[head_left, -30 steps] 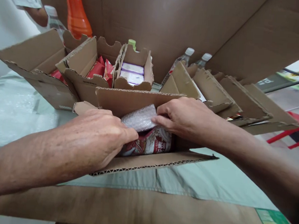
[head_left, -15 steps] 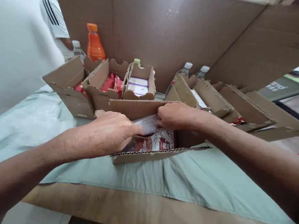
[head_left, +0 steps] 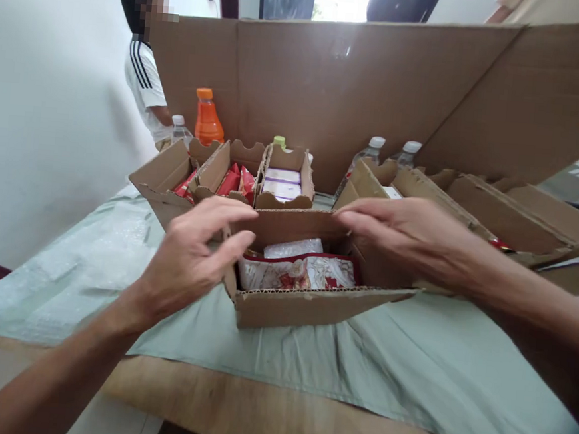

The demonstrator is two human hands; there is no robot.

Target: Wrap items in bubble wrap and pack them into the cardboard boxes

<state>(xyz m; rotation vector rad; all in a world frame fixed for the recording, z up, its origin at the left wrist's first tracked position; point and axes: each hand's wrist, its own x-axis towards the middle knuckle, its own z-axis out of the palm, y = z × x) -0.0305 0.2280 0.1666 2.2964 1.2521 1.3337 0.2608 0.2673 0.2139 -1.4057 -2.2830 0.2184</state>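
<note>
An open cardboard box (head_left: 312, 310) stands near the table's front edge. Inside it lie a red and white printed packet (head_left: 300, 273) and, behind that, a bubble-wrapped item (head_left: 293, 248). My left hand (head_left: 207, 244) is over the box's left end with thumb and fingers apart, holding nothing. At the back right of the box, my right hand (head_left: 393, 232) has its thumb and fingertips close together at the rim; whether they pinch the cardboard is hard to make out.
Behind stand boxes with red packets (head_left: 229, 180) and white-purple packs (head_left: 282, 184), plus an orange bottle (head_left: 208, 120) and clear bottles. More boxes (head_left: 514, 218) are at right. Bubble wrap (head_left: 85, 261) lies left. A person (head_left: 147, 85) stands beyond the tall cardboard panel (head_left: 330, 86).
Both hands have lifted out of the box and moved apart, letting go of the bubble-wrapped item, which now rests behind the packet. The view has tilted up.
</note>
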